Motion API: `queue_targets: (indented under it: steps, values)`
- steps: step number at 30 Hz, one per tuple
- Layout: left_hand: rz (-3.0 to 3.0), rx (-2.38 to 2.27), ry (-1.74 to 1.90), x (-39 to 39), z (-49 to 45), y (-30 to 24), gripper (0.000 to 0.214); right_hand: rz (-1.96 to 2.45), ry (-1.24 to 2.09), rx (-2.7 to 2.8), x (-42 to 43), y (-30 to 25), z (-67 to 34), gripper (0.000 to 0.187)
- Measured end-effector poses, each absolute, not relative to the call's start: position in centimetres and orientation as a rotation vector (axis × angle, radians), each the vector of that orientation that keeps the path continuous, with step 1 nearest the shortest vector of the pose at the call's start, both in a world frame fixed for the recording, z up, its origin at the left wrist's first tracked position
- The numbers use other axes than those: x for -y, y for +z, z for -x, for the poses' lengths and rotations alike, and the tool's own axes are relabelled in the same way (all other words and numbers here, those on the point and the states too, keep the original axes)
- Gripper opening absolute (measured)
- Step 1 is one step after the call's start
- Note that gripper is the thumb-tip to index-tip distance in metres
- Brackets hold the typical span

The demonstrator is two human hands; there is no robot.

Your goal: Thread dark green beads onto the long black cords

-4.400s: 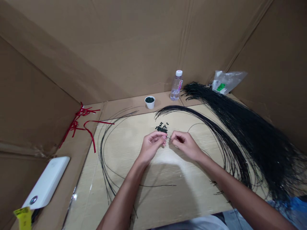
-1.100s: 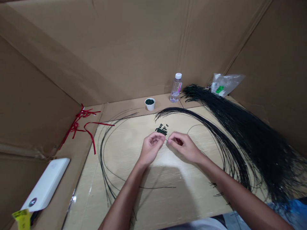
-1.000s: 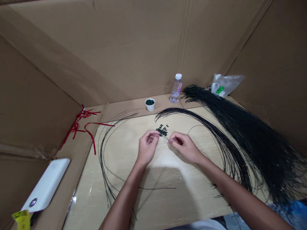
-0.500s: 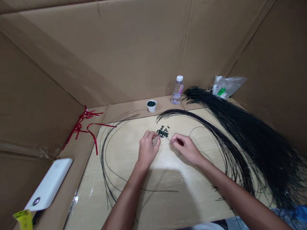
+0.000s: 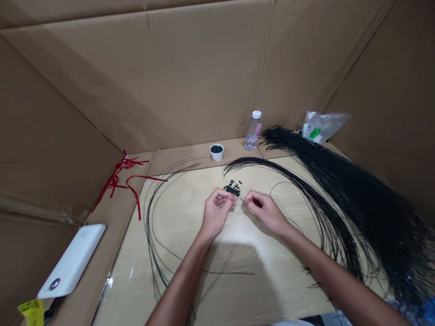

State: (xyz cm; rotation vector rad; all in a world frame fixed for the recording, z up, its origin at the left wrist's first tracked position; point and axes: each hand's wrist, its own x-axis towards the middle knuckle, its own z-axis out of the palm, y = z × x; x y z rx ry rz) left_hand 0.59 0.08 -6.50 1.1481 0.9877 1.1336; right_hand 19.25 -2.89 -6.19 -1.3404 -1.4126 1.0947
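Note:
Both hands meet at the middle of a pale wooden board [image 5: 190, 226]. My left hand [image 5: 217, 212] is curled, thumb and fingertips pinched together on something too small to make out. My right hand [image 5: 266, 211] pinches the end of a thin black cord [image 5: 282, 183] that loops away to the right. The two pinches nearly touch. Just beyond the fingertips lies a small pile of dark beads [image 5: 233, 188]. A white cup of the same dark beads [image 5: 216, 152] stands at the far edge of the board.
A big bundle of black cords [image 5: 356, 199] fans over the right side, a thinner bundle [image 5: 306, 190] beside it. Loose black cords [image 5: 151, 226] curve on the left. Red ribbons [image 5: 127, 181], a water bottle [image 5: 253, 131], a plastic bag [image 5: 321, 125], a white device [image 5: 73, 260]. Cardboard walls all round.
My left hand went forward to the bead pile about a second ago and has come back to meet the right hand's pinch. The right hand has hardly moved.

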Motion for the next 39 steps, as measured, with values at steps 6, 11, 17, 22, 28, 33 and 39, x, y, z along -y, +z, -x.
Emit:
queue_targets:
  steps: [6, 11, 17, 22, 28, 33, 39]
  values:
    - [-1.026, -0.950, 1.044, -0.33, -0.41, -6.63, 0.040, 1.301, 1.128, 1.407, 2.95, -6.12, -19.48, 0.017]
    - [-1.055, -0.943, 1.005, -0.38, -0.30, -6.55, 0.042, 1.291, 1.121, 1.424, 2.96, -6.12, -19.49, 0.016]
    - [-1.056, -0.943, 1.014, -0.33, -0.36, -6.38, 0.042, 1.281, 1.117, 1.417, 2.97, -6.19, -19.39, 0.013]
    - [-1.061, -0.947, 1.020, -0.29, -0.31, -6.23, 0.042, 1.293, 1.125, 1.425, 2.95, -6.39, -19.43, 0.012]
    - [-1.040, -0.930, 1.016, -0.30, -0.29, -6.19, 0.037, 1.298, 1.126, 1.423, 2.95, -6.29, -19.43, 0.014]
    - [-1.040, -0.928, 1.007, -0.31, -0.30, -6.08, 0.039, 1.293, 1.133, 1.425, 2.99, -6.04, -19.40, 0.013]
    - [-1.029, -0.906, 1.012, -0.35, -0.29, -6.14, 0.040, 1.270, 1.146, 1.412, 3.04, -6.23, -19.44, 0.013]
